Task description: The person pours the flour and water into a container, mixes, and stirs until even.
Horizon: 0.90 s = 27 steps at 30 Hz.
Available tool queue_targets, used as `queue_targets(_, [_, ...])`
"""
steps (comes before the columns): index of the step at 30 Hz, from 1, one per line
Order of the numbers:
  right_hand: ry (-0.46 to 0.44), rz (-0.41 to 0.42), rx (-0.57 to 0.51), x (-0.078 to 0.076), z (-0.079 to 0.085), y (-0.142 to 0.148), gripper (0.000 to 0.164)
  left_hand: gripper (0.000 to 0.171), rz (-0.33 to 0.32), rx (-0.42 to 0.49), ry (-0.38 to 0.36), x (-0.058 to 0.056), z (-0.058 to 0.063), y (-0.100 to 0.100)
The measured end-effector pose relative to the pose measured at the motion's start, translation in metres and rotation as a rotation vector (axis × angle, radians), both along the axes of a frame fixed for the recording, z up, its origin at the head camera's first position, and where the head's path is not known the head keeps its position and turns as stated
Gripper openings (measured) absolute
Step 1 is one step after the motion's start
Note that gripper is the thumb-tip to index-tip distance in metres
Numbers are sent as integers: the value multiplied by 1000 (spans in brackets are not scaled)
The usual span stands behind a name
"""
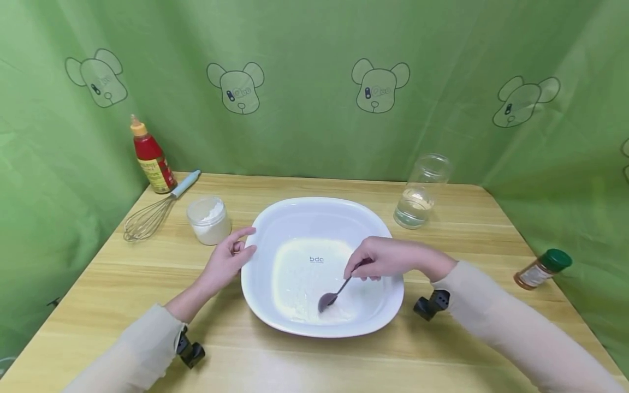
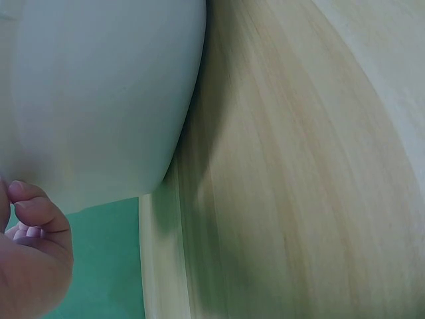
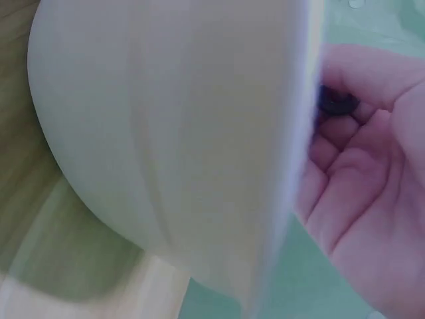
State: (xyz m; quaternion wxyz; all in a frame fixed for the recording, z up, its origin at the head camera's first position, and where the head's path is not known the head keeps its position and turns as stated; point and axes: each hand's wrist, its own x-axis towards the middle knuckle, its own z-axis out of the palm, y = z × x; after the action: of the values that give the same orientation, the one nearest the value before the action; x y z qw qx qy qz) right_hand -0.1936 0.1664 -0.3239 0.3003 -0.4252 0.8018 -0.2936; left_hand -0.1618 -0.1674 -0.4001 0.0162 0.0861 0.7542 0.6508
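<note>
A white basin [image 1: 321,330] stands in the middle of the table, with some white, wet-looking stuff on its floor. My left hand [image 1: 231,261] holds the basin's left rim with thumb and index finger, the other fingers curled below. In the left wrist view, part of that hand [image 2: 36,259] shows at the basin's edge. Over the basin's right side, my right hand [image 1: 375,259] grips a dark spoon [image 1: 328,300] by its handle. The spoon's bowl is low inside the basin, tilted toward the near side. In the right wrist view, the basin wall hides most of the spoon.
Left of the basin stands a jar of white powder [image 1: 210,224]. Behind it are a whisk [image 1: 164,210] and a red squeeze bottle [image 1: 153,161]. A glass container [image 1: 415,204] with clear liquid stands back right. A green-capped spice jar [image 1: 540,270] is near the right edge.
</note>
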Motion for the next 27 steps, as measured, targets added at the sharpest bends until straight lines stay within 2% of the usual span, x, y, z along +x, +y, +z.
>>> queue_targets(6, [-27,33,-12,-1,4,7,16,42,-4,8,-7,0,0,0])
queue_targets(9, [44,3,-11,-3,-1,3,16,43,-5,14,-19,0,1,0])
queue_targets(11, [119,-15,-47,-5,-5,0,15,43,-4,18,-25,0,1,0])
queue_targets(14, [177,-39,-77,-5,-5,-8,15,44,-6,23,-27,0,2,0])
queue_targets(16, [167,-48,-68,-4,-3,-15,16,44,-4,22,-25,0,2,0])
queue_targets(19, [109,-53,12,-1,1,-24,18,43,0,19,-22,0,2,0])
queue_targets(23, [74,22,99,2,8,-28,16,43,-4,17,-21,0,2,0])
queue_targets(27, [91,51,90,2,17,-31,15,43,-10,23,-19,1,3,-1])
